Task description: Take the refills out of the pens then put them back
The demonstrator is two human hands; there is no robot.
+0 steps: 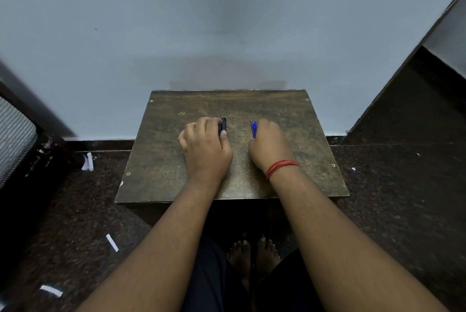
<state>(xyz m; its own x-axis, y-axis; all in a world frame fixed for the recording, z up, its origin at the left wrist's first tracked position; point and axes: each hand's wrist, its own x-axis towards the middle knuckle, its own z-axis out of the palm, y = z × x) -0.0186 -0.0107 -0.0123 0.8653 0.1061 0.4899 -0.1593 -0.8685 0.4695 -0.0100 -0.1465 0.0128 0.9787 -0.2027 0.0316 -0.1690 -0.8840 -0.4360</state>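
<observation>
Two hands rest on the worktop (176, 173), each set over its own group of parts. We note the left hand (205, 146) with fingers curled over the dark pens (223, 125), whose ends show just past its knuckles; the grip looks closed around them, apparently to keep the barrels gathered. The right hand (268, 146) lies beside the blue refills (254, 129), two thin rods side by side at its inner edge; we cannot tell whether it pinches them or only touches them, since the fingertips are hidden. We judge the refills to be already out and kept well apart from the barrels so that each can be refitted in turn. A red thread band (282, 168) circles the right wrist.
</observation>
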